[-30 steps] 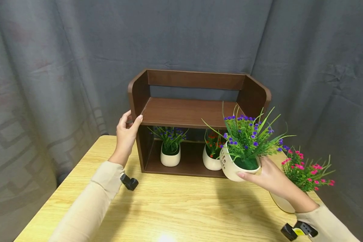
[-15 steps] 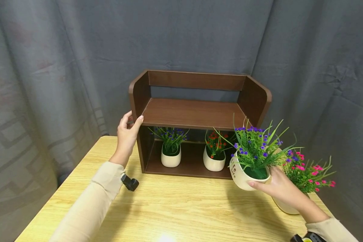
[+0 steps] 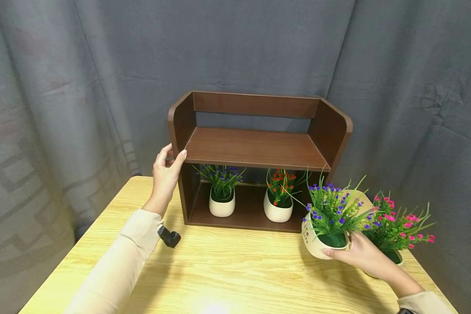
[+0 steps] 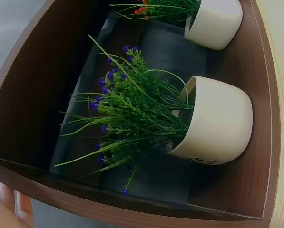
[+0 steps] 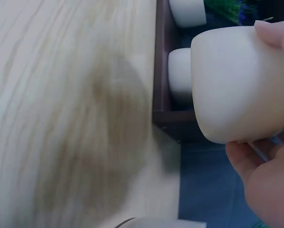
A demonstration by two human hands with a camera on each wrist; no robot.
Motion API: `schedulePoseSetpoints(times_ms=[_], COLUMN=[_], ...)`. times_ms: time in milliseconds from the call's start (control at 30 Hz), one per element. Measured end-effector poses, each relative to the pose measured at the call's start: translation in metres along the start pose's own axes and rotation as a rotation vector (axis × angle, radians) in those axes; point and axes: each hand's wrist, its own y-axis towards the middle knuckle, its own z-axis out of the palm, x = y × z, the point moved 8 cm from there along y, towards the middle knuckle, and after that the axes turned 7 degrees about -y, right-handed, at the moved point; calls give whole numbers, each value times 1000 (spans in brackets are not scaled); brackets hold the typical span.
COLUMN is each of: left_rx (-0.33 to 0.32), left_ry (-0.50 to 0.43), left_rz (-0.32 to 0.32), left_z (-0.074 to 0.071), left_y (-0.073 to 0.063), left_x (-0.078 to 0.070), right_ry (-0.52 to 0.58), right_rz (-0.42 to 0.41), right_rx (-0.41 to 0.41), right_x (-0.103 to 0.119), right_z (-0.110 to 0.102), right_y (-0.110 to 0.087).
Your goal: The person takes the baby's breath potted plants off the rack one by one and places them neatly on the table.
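Observation:
My left hand (image 3: pixel 165 174) grips the left side panel of a dark brown two-tier shelf (image 3: pixel 255 146), thumb at its front edge. With my right hand (image 3: pixel 363 255) I hold a cream flowerpot (image 3: pixel 313 243) of artificial purple flowers and grass blades. Lettering shows on its side, and the pot tilts close over the table by the shelf's lower right corner. In the right wrist view, thumb and fingers wrap round this pot (image 5: pixel 241 85). Inside the lower compartment stand a white pot of purple flowers (image 3: pixel 222 205) and a white pot of red flowers (image 3: pixel 278 211).
A pot of pink flowers (image 3: pixel 402 229) stands at the table's right side, partly hidden behind my right hand. The light wood table (image 3: pixel 227 266) extends in front of the shelf. Grey curtains (image 3: pixel 259 48) hang behind.
My right hand has moved the purple-flower pot down and to the right, away from the shelf front, toward the table. The red-flower pot is now uncovered. My left hand stays on the shelf.

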Motion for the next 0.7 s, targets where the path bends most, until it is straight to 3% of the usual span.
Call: schedulePoseSetpoints(times_ms=[167,300,533,700], left_rx=[-2,-3,8,13], left_ry=[14,13,22,37], left_rz=[-1,-20,-40,-31], left_z=[0,0,5,6], left_y=[1,1,-14,-17], left_x=[1,2,-28,-34], right_ry=[-17,47,-14,-31], right_rz=[70,107,9,1], right_rx=[61,108,11,0], right_x=[-17,-30,-38,-43], right_z=[14,25,28,31], right_y=[-5,-9,-10,-13])
